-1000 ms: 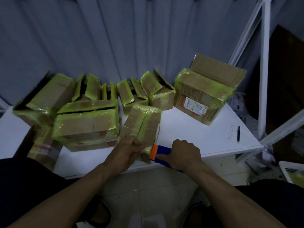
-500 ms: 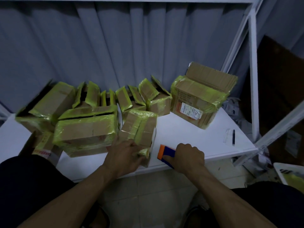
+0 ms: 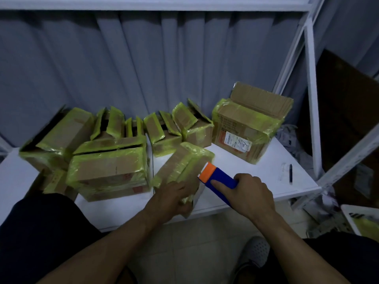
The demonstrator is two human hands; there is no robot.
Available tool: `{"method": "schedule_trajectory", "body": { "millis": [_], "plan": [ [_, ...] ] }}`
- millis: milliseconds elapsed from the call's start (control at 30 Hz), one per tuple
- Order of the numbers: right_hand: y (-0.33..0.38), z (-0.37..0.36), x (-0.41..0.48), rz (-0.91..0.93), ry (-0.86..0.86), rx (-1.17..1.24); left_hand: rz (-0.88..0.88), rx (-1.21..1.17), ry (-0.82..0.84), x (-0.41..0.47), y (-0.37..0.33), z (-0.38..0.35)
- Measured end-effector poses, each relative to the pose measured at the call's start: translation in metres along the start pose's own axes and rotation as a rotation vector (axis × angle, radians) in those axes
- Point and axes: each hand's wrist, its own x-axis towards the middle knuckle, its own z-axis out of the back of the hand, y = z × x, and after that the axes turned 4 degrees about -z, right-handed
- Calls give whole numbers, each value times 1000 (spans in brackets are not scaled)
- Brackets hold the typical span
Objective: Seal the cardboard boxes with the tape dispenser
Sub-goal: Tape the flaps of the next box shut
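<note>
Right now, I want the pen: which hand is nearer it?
Right. The right hand sits just left of the pen; the left hand, gripping a box, is farther left.

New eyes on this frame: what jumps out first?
The blue-and-orange tape dispenser, gripped by the right hand, sits at the right edge of the tilted small box that the left hand holds at the near edge of the table. Behind, boxes wrapped in yellow-green tape crowd along the curtain, the largest box open at far right.

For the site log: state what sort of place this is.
Probably a small parcel-packing corner: many taped cardboard boxes on a white table, one bearing a shipping label, inside white metal racking.
</note>
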Motion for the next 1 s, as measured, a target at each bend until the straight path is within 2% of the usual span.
{"method": "schedule_trajectory", "body": {
  "millis": [100, 167, 300, 400, 500, 533, 667, 767, 1000],
  "plan": [
    [2, 1, 3, -9, 11, 56, -46, 86, -6, -5, 12, 5],
    [2, 1, 4, -1, 19, 60, 33, 155, -6, -6, 26, 12],
    [2, -1, 6, -5, 30, 68, 325, 378, -47, -1, 41, 32],
    [4, -2, 8, -13, 41, 110, 386, 499, -56, 8, 34, 34],
    [7, -2, 12, -22, 36, 159, 280, 263, -94, 19, 4, 26],
    [7, -1, 13, -29, 36, 174, 268, 178, -61, 22, -10, 19],
    [2, -3, 17, -56, 28, 186, 314, 195, 148, 32, -41, -11],
    [-4, -6, 16, -61, 34, 185, 285, 190, 103, 37, -34, -15],
    [-8, -7, 8, 6, 69, 184, 236, -62, 96, 10, -2, 19]
  ]
}}
